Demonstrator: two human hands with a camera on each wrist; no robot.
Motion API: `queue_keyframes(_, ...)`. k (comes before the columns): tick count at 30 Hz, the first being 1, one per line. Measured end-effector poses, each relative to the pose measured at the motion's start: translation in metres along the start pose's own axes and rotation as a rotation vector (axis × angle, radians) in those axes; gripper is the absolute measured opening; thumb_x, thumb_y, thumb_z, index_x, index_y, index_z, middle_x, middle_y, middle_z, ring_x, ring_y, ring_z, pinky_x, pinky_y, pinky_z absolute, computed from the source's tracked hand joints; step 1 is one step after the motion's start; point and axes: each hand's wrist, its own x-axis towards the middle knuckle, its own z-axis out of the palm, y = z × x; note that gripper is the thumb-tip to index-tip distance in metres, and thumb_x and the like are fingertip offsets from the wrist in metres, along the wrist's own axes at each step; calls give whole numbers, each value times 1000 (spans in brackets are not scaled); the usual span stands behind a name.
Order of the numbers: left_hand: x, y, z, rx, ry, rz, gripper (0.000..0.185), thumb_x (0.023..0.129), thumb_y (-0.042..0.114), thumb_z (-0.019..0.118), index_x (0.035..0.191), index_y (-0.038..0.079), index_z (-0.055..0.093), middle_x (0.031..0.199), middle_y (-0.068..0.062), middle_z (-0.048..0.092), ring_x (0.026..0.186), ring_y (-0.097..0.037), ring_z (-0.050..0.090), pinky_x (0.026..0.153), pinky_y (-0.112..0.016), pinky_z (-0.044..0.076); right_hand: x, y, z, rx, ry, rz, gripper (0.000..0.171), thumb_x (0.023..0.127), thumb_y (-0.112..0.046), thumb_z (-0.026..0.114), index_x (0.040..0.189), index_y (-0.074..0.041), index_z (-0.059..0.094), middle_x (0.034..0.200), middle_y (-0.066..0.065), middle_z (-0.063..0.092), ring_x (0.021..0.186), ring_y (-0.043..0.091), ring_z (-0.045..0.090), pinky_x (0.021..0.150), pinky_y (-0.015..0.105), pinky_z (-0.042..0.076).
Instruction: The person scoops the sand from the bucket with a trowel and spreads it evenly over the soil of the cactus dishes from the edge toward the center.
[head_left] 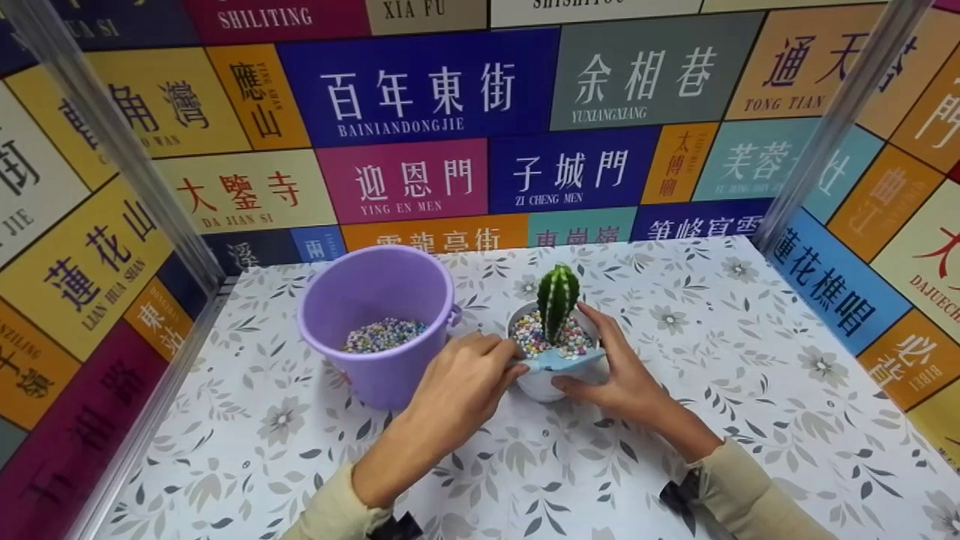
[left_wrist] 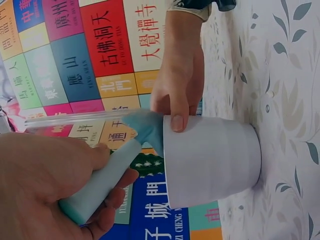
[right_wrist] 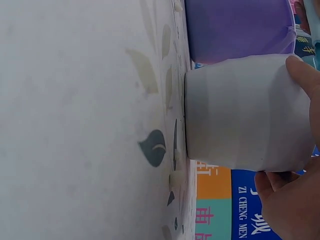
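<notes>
1. White pot [head_left: 541, 381] with cactus [head_left: 558, 298] and coloured pebbles [head_left: 534, 335], upright on the table [head_left: 675, 420], just right of the purple bucket [head_left: 375, 322]
2. Right hand [head_left: 619, 371] wrapped round the pot's side, thumb on the wall near the rim
3. Left hand [head_left: 457, 386] closed round the handle of a blue scoop [head_left: 559, 360], its blade resting at the rim
4. Probably stiff, smooth, breakable ceramic, rather heavy with pebbles; best held low round the wall, away from the spines
</notes>
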Motion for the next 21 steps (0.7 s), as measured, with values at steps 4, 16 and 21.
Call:
queue_keyframes(4,-1,-2,-3,50,14,22,16,105,32,71,110,17,76,99,3,78,90,-20,70,81,-37,57,0,1,0,-12,9,-8,114,84,-29,95,173,-21,23,173,12,34,160,40,35,124,68,33)
queue_keyframes(16,-4,-6,-13,78,-5,-5,14,102,29,76,111,19,78,102,4,79,96,-20,70,83,-37,55,1,3,2,-31,25,-8,114,83,-30,96,172,-19,25,172,14,36,158,42,38,124,68,34)
queue_keyframes(21,-8,-12,-20,86,8,-19,14,100,29,78,109,19,79,103,3,79,98,-21,71,85,-39,56,1,0,2,-46,17,1,114,83,-33,95,172,-21,25,172,11,35,158,41,39,125,69,33)
